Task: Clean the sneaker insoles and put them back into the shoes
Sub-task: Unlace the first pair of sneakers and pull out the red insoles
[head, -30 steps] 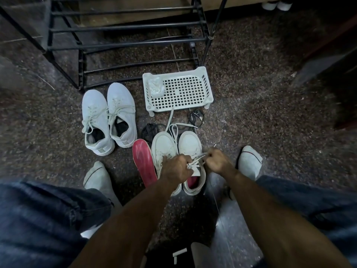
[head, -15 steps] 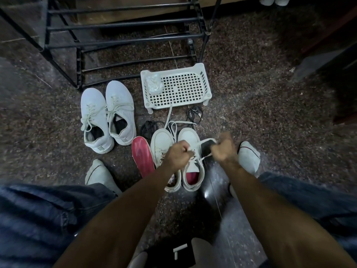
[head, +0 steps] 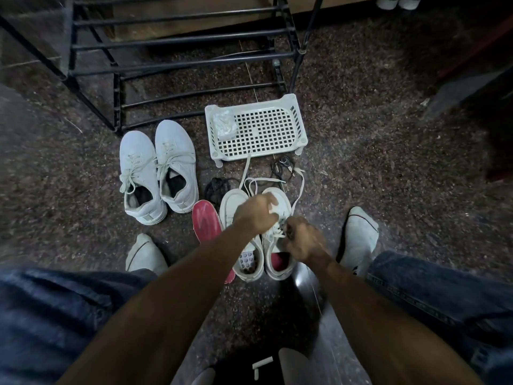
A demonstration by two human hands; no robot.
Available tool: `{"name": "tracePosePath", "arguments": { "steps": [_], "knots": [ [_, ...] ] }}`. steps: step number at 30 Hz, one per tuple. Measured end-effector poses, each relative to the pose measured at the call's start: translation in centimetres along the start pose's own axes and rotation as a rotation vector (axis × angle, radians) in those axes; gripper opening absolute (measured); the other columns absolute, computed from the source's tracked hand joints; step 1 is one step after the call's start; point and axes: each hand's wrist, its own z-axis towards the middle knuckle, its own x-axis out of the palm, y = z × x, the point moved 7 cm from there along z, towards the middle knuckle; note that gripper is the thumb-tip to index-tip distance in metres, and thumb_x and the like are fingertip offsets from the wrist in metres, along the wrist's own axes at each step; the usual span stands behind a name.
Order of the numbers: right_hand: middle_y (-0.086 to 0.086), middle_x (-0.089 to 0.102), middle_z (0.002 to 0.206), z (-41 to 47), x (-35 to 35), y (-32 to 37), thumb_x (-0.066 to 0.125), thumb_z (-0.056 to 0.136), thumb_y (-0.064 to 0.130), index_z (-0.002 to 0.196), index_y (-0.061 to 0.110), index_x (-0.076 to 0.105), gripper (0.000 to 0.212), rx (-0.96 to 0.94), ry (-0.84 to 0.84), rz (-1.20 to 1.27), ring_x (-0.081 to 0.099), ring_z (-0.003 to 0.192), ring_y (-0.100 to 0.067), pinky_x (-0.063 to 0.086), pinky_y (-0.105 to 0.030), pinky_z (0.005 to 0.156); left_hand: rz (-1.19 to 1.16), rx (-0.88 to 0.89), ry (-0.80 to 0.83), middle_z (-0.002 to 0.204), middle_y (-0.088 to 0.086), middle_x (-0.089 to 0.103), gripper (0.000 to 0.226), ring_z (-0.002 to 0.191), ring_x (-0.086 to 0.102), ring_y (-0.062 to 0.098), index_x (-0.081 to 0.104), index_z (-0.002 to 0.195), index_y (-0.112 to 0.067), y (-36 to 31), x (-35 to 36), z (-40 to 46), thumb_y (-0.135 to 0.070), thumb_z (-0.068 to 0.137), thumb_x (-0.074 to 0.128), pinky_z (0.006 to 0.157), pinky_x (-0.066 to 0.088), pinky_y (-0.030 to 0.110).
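From the head camera, both hands worked over the right-hand sneaker [head: 277, 218] of the white pair. The left hand [head: 256, 215] was curled over the shoe's front with its grip apparently pinching the white lace [head: 298, 190], though blur hid the fingertips. The right hand [head: 301, 240] sat just beside it, nearer the shoe's mouth, its fingers curled tight at the eyelets, seemingly on the same lace.

Just behind the right grip, a red insole [head: 280, 259] already lay inside that sneaker. The other sneaker [head: 244, 257], touching it and directly under the left forearm, showed a studded grey bottom and no insole; its red insole [head: 206, 223] lay on the floor [head: 388, 176] just beside the left wrist. So, by my reading, one insole was back and being laced in, one was left to fit. Whether either had been cleaned could not be told.

Farther beyond the left grip stood a second pale pair of shoes [head: 158, 170], and ahead of both hands a white basket [head: 258, 129].

No brand, label or writing was readable.
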Motion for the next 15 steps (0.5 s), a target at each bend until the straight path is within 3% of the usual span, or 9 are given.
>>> {"name": "tracePosePath", "arguments": {
  "steps": [2, 5, 8, 12, 15],
  "knots": [
    [0.005, 0.058, 0.086, 0.2, 0.2, -0.6, 0.069, 0.064, 0.028, 0.078, 0.034, 0.043, 0.030, 0.034, -0.006, 0.099, 0.057, 0.077, -0.023, 0.046, -0.034, 0.069, 0.157, 0.033, 0.124, 0.109, 0.000, 0.066, 0.025, 0.098, 0.063, 0.020, 0.064, 0.108, -0.027, 1.5, 3.2, -1.3, -0.025, 0.083, 0.064, 0.089, 0.048, 0.032],
    [0.008, 0.056, 0.072, 0.5, 0.3, -1.2, 0.066, 0.058, 0.023, 0.074, 0.031, 0.045, 0.028, 0.062, -0.027, 0.215, 0.057, 0.071, -0.023, 0.049, -0.036, 0.067, 0.302, 0.136, 0.057, 0.113, -0.002, 0.063, 0.033, 0.108, 0.059, 0.019, 0.059, 0.113, -0.029, 2.2, 5.1, -2.1, -0.035, 0.080, 0.062, 0.102, 0.034, 0.040],
    [0.005, 0.058, 0.074, 0.4, -0.3, -1.8, 0.066, 0.066, 0.019, 0.073, 0.024, 0.043, 0.025, 0.075, -0.042, 0.159, 0.057, 0.073, -0.025, 0.047, -0.033, 0.067, 0.371, 0.167, -0.002, 0.107, 0.000, 0.064, 0.030, 0.103, 0.060, 0.024, 0.054, 0.111, -0.027, 1.9, 5.1, -2.4, -0.031, 0.081, 0.059, 0.103, 0.032, 0.044],
    [-0.002, 0.058, 0.082, 0.3, -1.1, -3.4, 0.066, 0.077, 0.025, 0.075, 0.020, 0.042, 0.025, 0.129, -0.045, 0.026, 0.055, 0.075, -0.027, 0.045, -0.033, 0.068, 0.269, 0.097, -0.064, 0.100, -0.005, 0.068, 0.029, 0.098, 0.063, 0.022, 0.053, 0.109, -0.030, 3.3, 4.1, -2.8, -0.023, 0.081, 0.059, 0.108, 0.028, 0.050],
    [-0.002, 0.058, 0.090, -0.1, -1.6, -3.4, 0.063, 0.081, 0.029, 0.077, 0.021, 0.042, 0.022, 0.136, -0.058, -0.047, 0.059, 0.084, -0.029, 0.043, -0.032, 0.070, 0.275, 0.123, -0.072, 0.106, -0.007, 0.063, 0.030, 0.101, 0.062, 0.021, 0.050, 0.111, -0.031, 3.7, 4.3, -3.2, -0.021, 0.085, 0.059, 0.112, 0.021, 0.054]
  ]
}}
